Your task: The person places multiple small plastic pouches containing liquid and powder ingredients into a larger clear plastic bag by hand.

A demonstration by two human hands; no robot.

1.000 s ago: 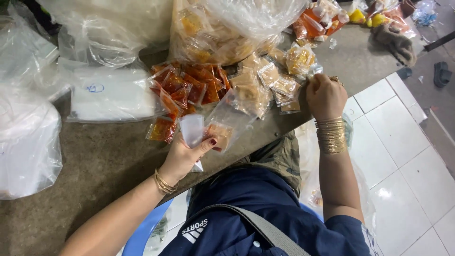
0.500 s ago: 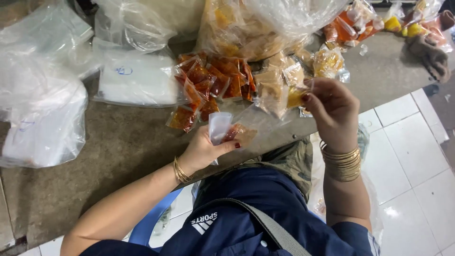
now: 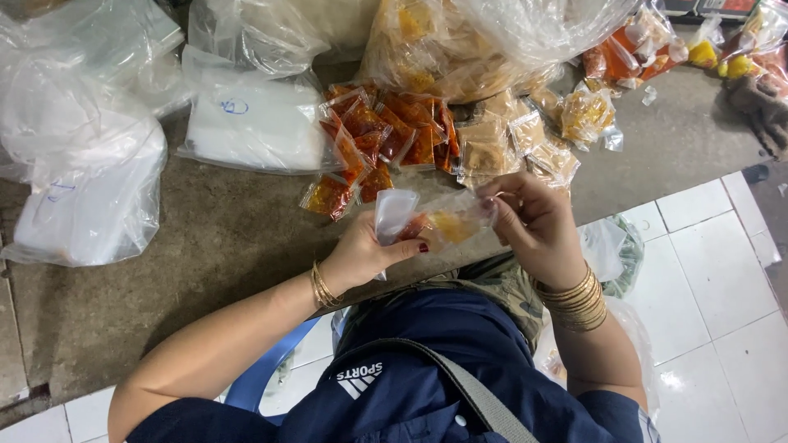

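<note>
Grey concrete bench [image 3: 189, 271], white floor tiles below it. At far left lie bulky clear bags of white packets [image 3: 82, 189]; further right, a heap of red chilli sachets [image 3: 377, 139] and tan seasoning sachets [image 3: 509, 143]. The left hand [image 3: 361, 254] now holds a small clear pouch [image 3: 427, 221] lifted off the bench, grip clamped on its end. The right hand [image 3: 533, 226] has come back from the heap — its fingers pinch the pouch's other end, where orange and yellow sachets already sit inside.
</note>
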